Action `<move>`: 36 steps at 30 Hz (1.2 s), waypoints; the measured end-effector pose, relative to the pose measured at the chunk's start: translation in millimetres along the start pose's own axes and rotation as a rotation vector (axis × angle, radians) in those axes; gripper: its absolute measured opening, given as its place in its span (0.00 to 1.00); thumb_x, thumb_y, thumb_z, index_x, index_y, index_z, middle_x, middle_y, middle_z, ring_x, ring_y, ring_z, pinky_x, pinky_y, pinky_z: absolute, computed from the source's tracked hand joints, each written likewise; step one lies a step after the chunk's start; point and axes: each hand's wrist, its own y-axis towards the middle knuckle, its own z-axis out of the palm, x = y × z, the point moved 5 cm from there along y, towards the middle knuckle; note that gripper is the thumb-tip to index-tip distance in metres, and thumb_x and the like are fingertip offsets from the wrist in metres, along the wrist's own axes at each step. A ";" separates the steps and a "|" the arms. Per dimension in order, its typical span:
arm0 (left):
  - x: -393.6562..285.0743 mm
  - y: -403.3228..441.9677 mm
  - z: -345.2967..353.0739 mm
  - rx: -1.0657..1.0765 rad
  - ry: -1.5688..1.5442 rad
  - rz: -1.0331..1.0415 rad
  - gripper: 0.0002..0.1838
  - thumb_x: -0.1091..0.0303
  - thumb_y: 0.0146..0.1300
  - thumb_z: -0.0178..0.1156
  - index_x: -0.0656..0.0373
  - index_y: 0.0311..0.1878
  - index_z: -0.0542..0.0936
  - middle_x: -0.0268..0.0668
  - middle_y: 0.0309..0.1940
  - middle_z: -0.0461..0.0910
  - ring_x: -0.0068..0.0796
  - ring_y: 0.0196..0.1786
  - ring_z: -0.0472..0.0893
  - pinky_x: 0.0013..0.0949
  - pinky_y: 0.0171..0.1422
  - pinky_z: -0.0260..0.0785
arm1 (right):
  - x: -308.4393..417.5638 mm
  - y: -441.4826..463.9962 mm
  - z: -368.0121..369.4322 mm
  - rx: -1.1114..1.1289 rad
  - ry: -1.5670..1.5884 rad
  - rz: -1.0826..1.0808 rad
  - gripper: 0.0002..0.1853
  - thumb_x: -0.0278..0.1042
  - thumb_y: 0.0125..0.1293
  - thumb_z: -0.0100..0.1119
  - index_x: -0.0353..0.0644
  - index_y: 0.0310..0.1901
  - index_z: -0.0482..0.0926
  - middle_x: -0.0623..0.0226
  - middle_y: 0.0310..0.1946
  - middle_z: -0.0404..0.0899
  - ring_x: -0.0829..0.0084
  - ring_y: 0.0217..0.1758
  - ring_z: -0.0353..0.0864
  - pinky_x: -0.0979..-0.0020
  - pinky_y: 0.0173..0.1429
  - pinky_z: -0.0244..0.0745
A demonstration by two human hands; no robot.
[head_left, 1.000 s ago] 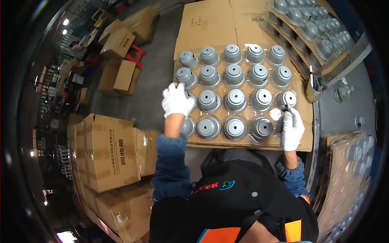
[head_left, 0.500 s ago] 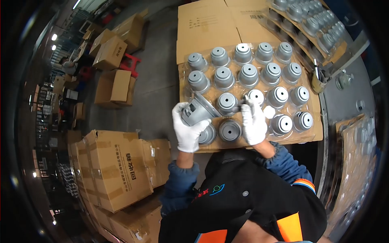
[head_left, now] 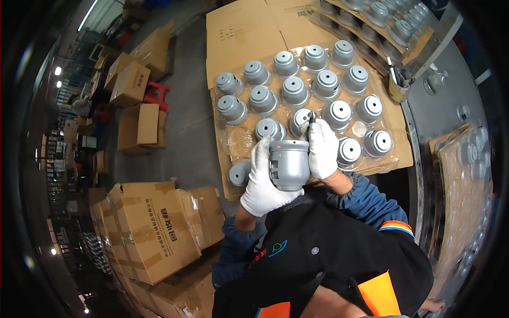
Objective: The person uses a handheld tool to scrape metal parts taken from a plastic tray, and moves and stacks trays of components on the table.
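From my remote feed, I see that the grey flanged cup [head_left: 290, 167], tilted over the tray half a second ago, has come in closer to the body, flange away from it. My left hand [head_left: 266, 185] cradles it; my right hand [head_left: 322, 148], just beside it, pinches a dark pointed tool [head_left: 312, 115]. I judge the work is now on this one piece. Beyond both hands, other cups [head_left: 295, 91] stand in the clear plastic tray [head_left: 241, 139].

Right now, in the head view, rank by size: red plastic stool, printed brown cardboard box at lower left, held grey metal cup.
1. Printed brown cardboard box
2. Grey metal cup, in the left hand
3. Red plastic stool
The cup's nearness likely enlarges it.
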 end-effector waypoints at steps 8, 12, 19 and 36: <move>-27.9 13.0 25.0 -0.049 0.226 0.118 0.54 0.65 0.31 0.77 0.64 0.63 0.57 0.49 0.56 0.62 0.46 0.57 0.69 0.41 0.60 0.65 | -24.1 1.6 -26.4 0.125 0.467 0.224 0.13 0.35 0.72 0.46 0.36 0.39 0.77 0.71 0.27 0.75 0.83 0.28 0.71 0.78 0.34 0.67; -30.9 16.0 34.6 -0.102 0.221 0.171 0.50 0.69 0.30 0.75 0.66 0.60 0.60 0.47 0.52 0.63 0.42 0.55 0.70 0.38 0.59 0.65 | -7.4 7.6 -36.6 0.107 0.463 0.155 0.13 0.37 0.71 0.47 0.36 0.40 0.77 0.70 0.26 0.75 0.83 0.27 0.71 0.79 0.34 0.67; -26.8 16.9 44.1 -0.144 0.050 0.045 0.45 0.74 0.28 0.71 0.65 0.56 0.61 0.40 0.48 0.64 0.32 0.50 0.71 0.34 0.56 0.65 | 3.2 25.9 -40.6 0.197 0.158 0.050 0.11 0.35 0.68 0.54 0.37 0.45 0.79 0.64 0.29 0.79 0.78 0.29 0.74 0.74 0.37 0.71; -51.9 21.7 27.2 -0.270 0.501 0.267 0.43 0.69 0.26 0.71 0.61 0.54 0.67 0.44 0.44 0.67 0.44 0.46 0.71 0.41 0.49 0.65 | 75.8 44.1 -61.4 0.546 -0.635 -0.892 0.11 0.41 0.56 0.62 0.48 0.38 0.75 0.72 0.19 0.71 0.67 0.22 0.70 0.65 0.31 0.59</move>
